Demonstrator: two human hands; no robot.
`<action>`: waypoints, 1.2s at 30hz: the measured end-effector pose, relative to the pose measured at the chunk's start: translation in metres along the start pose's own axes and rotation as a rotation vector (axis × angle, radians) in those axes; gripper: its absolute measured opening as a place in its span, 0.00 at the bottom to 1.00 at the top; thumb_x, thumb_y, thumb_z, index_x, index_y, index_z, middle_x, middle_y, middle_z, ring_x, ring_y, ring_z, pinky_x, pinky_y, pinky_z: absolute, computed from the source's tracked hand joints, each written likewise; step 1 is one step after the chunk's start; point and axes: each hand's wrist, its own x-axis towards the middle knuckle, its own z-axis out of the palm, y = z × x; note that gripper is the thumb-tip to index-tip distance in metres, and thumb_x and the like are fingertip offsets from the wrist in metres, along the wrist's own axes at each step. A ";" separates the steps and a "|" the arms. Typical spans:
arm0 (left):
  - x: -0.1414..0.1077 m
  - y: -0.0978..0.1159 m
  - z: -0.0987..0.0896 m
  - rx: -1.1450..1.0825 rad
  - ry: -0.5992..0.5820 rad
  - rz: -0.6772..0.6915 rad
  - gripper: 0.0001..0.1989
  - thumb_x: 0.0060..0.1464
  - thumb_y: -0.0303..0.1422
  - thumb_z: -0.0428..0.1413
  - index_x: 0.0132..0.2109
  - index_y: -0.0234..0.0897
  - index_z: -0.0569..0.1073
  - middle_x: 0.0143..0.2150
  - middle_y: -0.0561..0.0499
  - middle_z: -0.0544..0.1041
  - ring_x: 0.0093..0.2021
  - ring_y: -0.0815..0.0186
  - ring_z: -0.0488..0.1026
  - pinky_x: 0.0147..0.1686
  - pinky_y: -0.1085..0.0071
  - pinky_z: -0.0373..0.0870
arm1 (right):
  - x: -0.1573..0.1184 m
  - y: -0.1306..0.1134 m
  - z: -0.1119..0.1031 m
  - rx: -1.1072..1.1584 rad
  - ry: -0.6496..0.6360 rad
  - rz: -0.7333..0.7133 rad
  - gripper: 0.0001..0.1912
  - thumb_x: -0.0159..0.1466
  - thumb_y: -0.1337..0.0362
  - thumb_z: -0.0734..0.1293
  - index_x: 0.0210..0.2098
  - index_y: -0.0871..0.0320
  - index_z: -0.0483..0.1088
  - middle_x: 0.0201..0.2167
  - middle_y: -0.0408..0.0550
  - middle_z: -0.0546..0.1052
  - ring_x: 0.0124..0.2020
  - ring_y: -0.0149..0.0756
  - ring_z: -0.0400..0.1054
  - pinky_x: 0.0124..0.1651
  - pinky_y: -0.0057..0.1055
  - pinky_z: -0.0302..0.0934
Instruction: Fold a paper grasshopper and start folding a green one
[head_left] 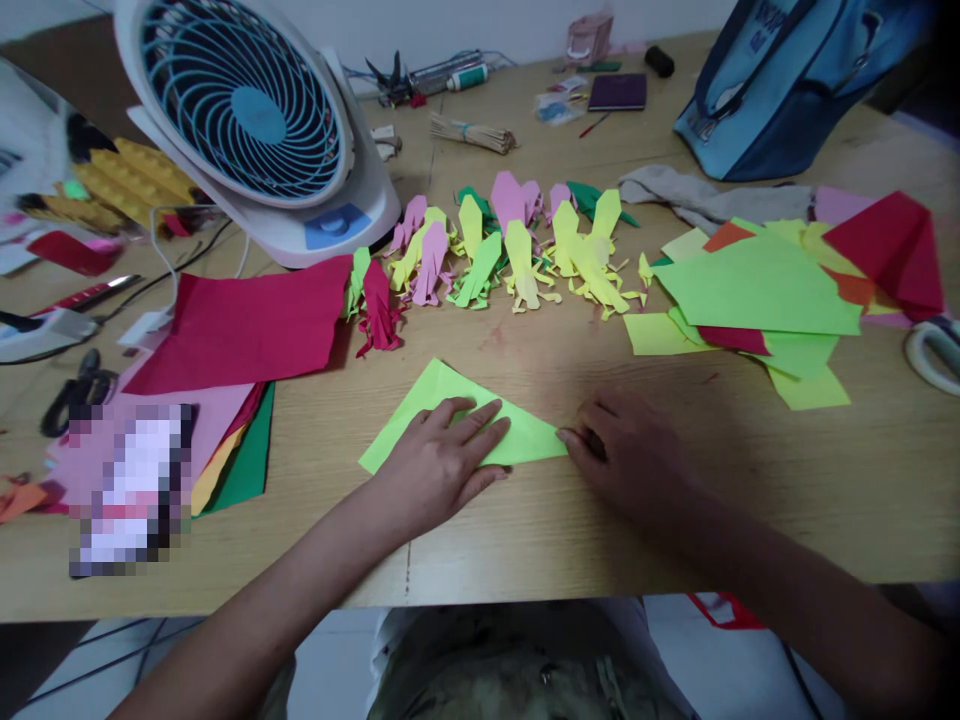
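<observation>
A light green sheet of paper, folded to a pointed shape, lies on the wooden table in front of me. My left hand rests flat on it with the fingers spread. At the paper's right tip, my right hand has its fingers curled in, thumb and finger pinching the corner. Just beyond the paper stretches a row of cut paper figures with fringed ends, among them a yellow figure, a pink figure and a red figure.
Folded coloured papers are piled at the right, near a white-handled tool. A red sheet, coloured sheets, a blurred phone and black scissors lie left. Behind stand a fan and a blue bag.
</observation>
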 end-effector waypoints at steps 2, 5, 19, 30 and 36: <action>0.001 0.000 -0.001 -0.001 -0.008 -0.002 0.25 0.67 0.46 0.49 0.62 0.35 0.70 0.65 0.41 0.69 0.59 0.49 0.66 0.53 0.52 0.69 | 0.000 0.001 0.000 0.011 -0.002 -0.007 0.12 0.66 0.61 0.64 0.26 0.55 0.64 0.30 0.47 0.69 0.32 0.38 0.60 0.38 0.36 0.51; 0.003 0.002 -0.005 0.035 -0.030 -0.011 0.26 0.67 0.48 0.47 0.62 0.37 0.70 0.65 0.40 0.70 0.58 0.49 0.68 0.51 0.52 0.69 | 0.000 0.002 0.000 0.008 0.004 -0.017 0.12 0.66 0.61 0.64 0.27 0.56 0.64 0.30 0.47 0.69 0.32 0.39 0.60 0.38 0.36 0.51; 0.021 0.030 0.001 0.059 -0.031 -0.024 0.25 0.69 0.45 0.42 0.59 0.32 0.69 0.58 0.32 0.71 0.58 0.50 0.71 0.52 0.54 0.73 | -0.003 0.010 -0.008 0.211 0.018 0.066 0.02 0.64 0.69 0.64 0.34 0.57 0.66 0.33 0.46 0.72 0.33 0.36 0.65 0.38 0.33 0.56; 0.021 0.036 0.007 0.146 -0.082 -0.019 0.27 0.67 0.47 0.46 0.66 0.39 0.66 0.63 0.31 0.66 0.63 0.44 0.67 0.55 0.50 0.71 | -0.038 0.019 -0.022 0.302 0.050 -0.108 0.09 0.69 0.69 0.60 0.42 0.57 0.72 0.36 0.49 0.72 0.37 0.37 0.66 0.40 0.34 0.59; 0.019 0.037 0.008 0.147 -0.092 -0.007 0.29 0.66 0.49 0.47 0.67 0.38 0.65 0.66 0.31 0.65 0.66 0.41 0.63 0.58 0.47 0.69 | -0.045 0.012 -0.018 -0.053 0.061 -0.326 0.14 0.70 0.68 0.59 0.50 0.57 0.72 0.36 0.51 0.72 0.38 0.42 0.63 0.42 0.39 0.56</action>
